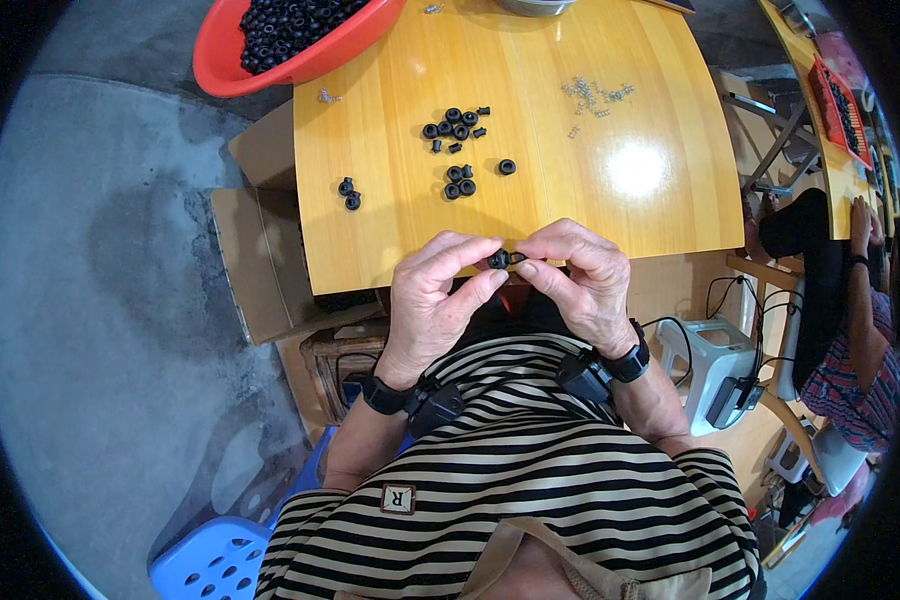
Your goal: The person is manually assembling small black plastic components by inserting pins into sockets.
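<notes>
Just over the table's near edge, my two hands meet fingertip to fingertip. My left hand (435, 290) pinches a small black round part (498, 259) between thumb and forefinger. Between the thumb and forefinger of my right hand (582, 275) is a small black ring-like piece (517, 258), right beside the left one; whether the two touch I cannot tell. Beyond my hands lies a loose cluster of black cylindrical parts (458, 125), some with round holes facing up. Nearer are a smaller cluster (460, 185) and a single part (507, 167).
A red basin (315, 70) heaped with black parts stands at the far left. Small clear or metallic pieces (592, 95) lie scattered at the far right of the wooden table (390, 60). Two black parts (350, 194) sit near its left edge. Another person (850, 370) sits at right.
</notes>
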Demonstrator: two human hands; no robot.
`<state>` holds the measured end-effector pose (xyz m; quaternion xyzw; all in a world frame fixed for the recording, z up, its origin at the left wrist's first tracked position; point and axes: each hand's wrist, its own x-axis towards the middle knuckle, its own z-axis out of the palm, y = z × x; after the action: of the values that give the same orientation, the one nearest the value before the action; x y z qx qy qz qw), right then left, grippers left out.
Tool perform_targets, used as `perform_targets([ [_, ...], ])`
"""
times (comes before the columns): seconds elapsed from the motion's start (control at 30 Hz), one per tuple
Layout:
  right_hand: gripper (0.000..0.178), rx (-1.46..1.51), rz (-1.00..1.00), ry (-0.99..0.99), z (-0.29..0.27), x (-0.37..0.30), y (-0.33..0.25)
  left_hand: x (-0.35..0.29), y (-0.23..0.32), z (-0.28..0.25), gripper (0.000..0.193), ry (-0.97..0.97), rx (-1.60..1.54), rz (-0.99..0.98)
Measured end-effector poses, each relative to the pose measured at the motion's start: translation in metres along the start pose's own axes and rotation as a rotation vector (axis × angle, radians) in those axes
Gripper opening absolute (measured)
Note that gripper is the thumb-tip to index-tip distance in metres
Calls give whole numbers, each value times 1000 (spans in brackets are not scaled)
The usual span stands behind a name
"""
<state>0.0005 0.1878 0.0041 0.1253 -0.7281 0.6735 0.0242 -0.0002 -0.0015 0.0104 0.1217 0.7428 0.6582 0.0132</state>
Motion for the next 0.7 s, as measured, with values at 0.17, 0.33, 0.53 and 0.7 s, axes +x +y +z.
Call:
perform_targets([
  [0.17, 15, 22, -2, -1, 0, -1, 0, -2, -1, 2, 27, -4, -87, -34],
  [0.33, 14, 44, 14, 16, -1, -3, 0, -2, 1, 4, 27, 18, -182, -57],
  [0.53, 14, -1, -15, 3, 0, -1, -4, -1, 2, 2, 27, -6, -29, -3],
  [0.7, 13, -62, -66, 0, 0, 1, -5, 1, 5, 2, 26, -12, 104, 52],
])
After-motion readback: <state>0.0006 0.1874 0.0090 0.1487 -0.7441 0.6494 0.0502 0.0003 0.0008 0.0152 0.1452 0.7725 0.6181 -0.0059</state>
